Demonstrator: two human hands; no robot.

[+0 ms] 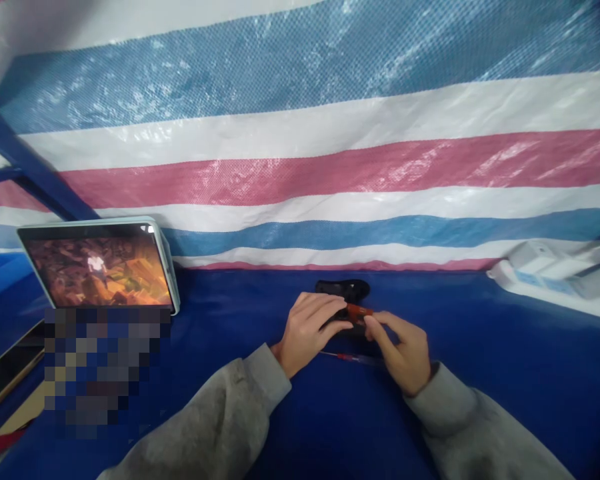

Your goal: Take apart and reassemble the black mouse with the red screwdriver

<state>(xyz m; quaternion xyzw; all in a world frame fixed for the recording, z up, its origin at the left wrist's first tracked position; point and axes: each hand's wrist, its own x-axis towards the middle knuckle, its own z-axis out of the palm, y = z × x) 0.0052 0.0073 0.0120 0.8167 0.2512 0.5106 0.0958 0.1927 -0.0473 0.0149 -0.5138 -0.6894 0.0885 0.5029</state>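
Observation:
Between my two hands is a small orange-brown flat piece (359,311) with darker parts on it; its exact kind I cannot make out. My right hand (404,347) pinches its right end between thumb and fingers. My left hand (311,328) is closed around its left end, with the fingers covering that side. Just behind the hands lies a black moulded object (353,289), partly hidden by my left fingers. A thin screwdriver (347,357) with a red and clear handle rests on the blue tabletop (330,420), below the held piece.
A tablet (105,267) showing a video leans at the left, with a blurred-out patch (105,373) before it. A phone (13,367) lies at the far left edge. White boxes (555,267) stand at the right. A striped tarp (330,173) hangs behind.

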